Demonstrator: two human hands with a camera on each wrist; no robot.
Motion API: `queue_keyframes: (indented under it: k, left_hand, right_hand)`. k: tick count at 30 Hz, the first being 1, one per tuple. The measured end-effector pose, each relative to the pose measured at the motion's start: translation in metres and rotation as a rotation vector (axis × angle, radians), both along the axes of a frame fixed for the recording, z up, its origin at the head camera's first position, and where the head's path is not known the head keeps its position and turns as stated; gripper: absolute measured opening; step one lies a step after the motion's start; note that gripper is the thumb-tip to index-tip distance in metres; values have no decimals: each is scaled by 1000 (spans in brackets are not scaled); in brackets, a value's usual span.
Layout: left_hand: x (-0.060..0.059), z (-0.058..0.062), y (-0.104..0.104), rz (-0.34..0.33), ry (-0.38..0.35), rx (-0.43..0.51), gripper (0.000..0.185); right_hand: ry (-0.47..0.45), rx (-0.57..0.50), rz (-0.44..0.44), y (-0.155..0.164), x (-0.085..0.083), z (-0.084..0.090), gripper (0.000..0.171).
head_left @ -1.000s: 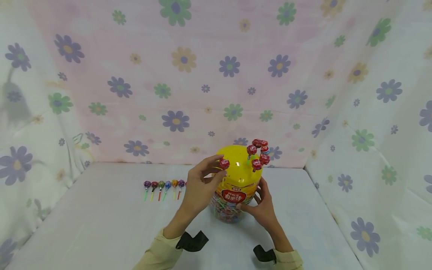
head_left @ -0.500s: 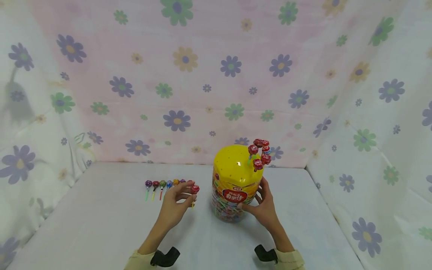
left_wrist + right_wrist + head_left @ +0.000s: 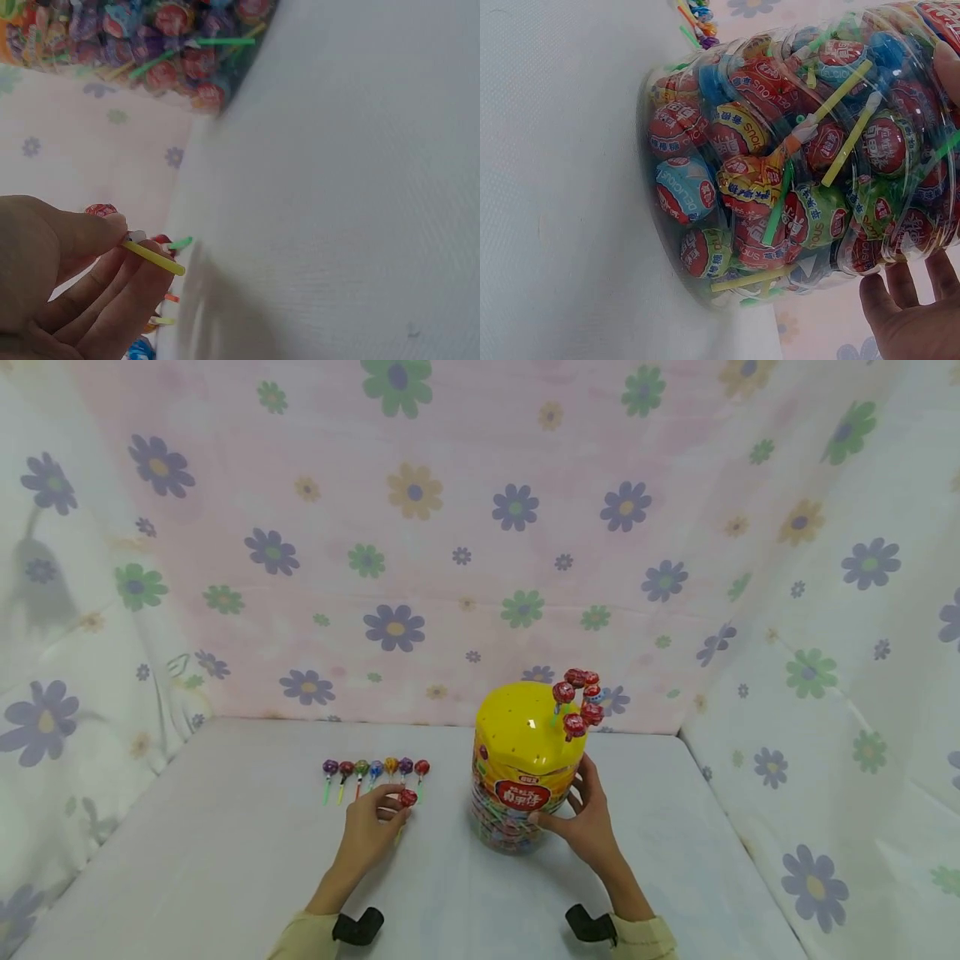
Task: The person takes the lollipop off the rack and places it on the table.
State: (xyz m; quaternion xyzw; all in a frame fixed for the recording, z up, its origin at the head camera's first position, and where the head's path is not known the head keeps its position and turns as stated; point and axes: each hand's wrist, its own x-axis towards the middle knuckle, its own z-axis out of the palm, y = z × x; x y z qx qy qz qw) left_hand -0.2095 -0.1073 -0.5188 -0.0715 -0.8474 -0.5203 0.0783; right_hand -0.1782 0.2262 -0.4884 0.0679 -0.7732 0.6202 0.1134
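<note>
Left fingers [image 3: 386, 803] pinched, right fingers [image 3: 577, 789] spread

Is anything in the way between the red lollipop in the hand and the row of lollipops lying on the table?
Nothing visible is. The left hand pinches the red lollipop just in front of the right end of the lollipop row, with only bare white table between them. The jar stands off to the right, steadied by the right hand.
</note>
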Motion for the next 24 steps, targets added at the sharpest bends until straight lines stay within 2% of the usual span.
queue_keyframes:
  k: [5,12,18,24]
  left_hand:
    - [-14,-12,0,33,-17,-13,30]
    - [-25,-19,2,69,-67,-10,28]
    - [-27,-20,4,76,-87,-42,28]
    - [-23,-15,4,78,-70,-92,27]
  right_hand:
    - [-2,9,-8,0,-1,0,103]
    - [-16,10,-20,0,-2,-2,103]
    - [-13,1,-7,-1,1,0,103]
    - [-14,1,-6,1,0,0,102]
